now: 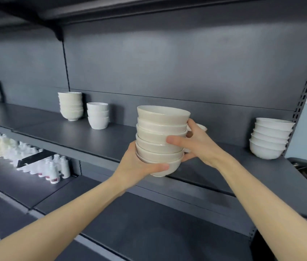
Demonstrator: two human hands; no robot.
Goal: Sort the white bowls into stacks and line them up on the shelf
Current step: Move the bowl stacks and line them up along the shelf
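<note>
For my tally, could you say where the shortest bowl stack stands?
Head view: the shortest stack, left of centre on the shelf, right of the taller stack.

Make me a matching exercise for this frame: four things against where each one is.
1 centre stack
2 cups
3 bottles
4 white stack

A on the lower shelf
B right end of the shelf
C gripped by left hand and right hand
D beside the left stack

Pairs: 1-C, 2-D, 3-A, 4-B
</note>
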